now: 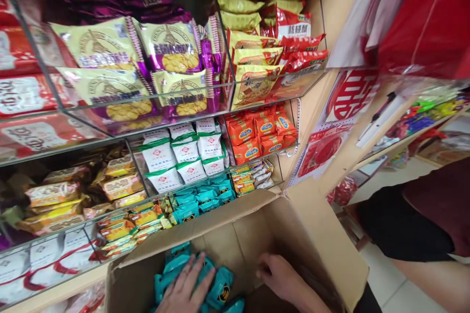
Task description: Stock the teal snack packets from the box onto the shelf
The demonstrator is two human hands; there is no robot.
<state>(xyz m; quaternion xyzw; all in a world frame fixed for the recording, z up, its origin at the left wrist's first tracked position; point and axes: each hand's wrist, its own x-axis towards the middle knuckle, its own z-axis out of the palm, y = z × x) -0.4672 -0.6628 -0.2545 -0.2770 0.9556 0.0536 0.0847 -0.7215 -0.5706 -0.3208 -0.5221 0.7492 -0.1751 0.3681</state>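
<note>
A cardboard box (312,225) stands open below the shelves, with teal snack packets (222,286) heaped in its left part. My left hand (189,286) lies over these packets, palm down, fingers stretched and a little apart, touching their tops. Inside the box on the right, apart from the heap, my right hand (277,274) is loosely curled, and no packet shows in it. Similar teal packets (205,195) sit in a low shelf compartment just beyond the box's far edge.
Clear-walled compartments hold purple-and-cream biscuit packs (171,49), white-and-green packets (191,156), red-orange packets (259,132) and yellow-wrapped snacks (55,193). Red decorations (323,149) hang beside the shelf's wooden side. A person in dark shorts (404,220) is at the right.
</note>
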